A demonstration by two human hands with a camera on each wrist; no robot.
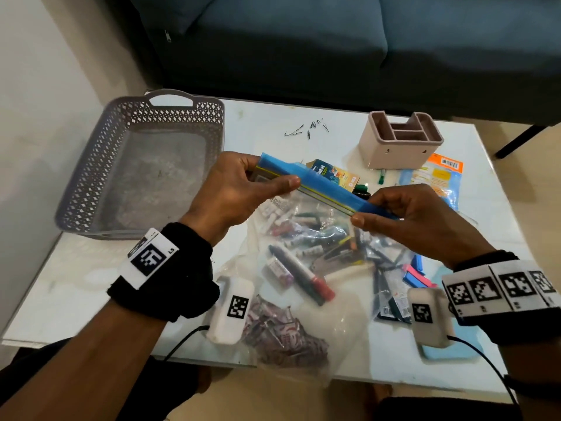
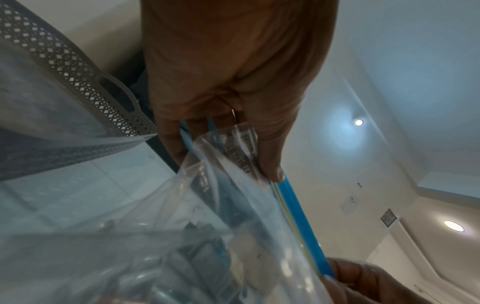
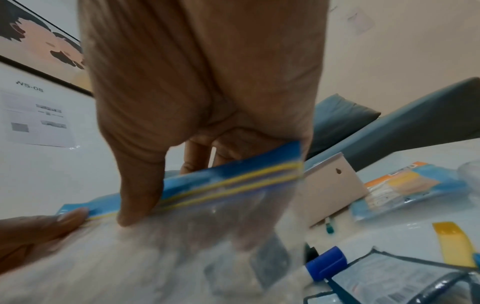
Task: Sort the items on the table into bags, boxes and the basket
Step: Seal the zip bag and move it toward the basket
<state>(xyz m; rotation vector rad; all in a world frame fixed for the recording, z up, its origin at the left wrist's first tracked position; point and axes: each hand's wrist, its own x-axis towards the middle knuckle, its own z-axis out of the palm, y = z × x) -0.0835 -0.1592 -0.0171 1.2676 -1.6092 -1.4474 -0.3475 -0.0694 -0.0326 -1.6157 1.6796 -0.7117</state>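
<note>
Nearest, noted the clear zip bag [image 1: 303, 268] slumped on the table [image 1: 76, 284] by its near edge, packed with pens, a red-capped marker [image 1: 306, 281] and other small stationery. Judged the seal the weak point: could have sprung open again wherever the two tracks sat misaligned or were skipped between the thumbs, spilling the load once lifted. Could also have trapped air or a pen tip in the mouth and blocked the closure.

Just above, saw the bag's blue zip strip [image 1: 321, 189] raised off the table and slanting down from left to right. Found the left hand [image 1: 230, 196] pinching its left end, thumb along the near face, fingers curled behind. Found the right hand [image 1: 419, 214] pinching the other end the same way, thumb in front. Left the stretch between the two thumbs untouched. Could not tell from any view whether the tracks had locked there.

Farther off, spotted a small printed carton [image 1: 334, 174] and an orange-and-blue packet [image 1: 437, 177] lying loose. Beyond those, marked the grey lattice basket [image 1: 91, 177] at the left and the beige divided box [image 1: 391, 153] at the right.
</note>
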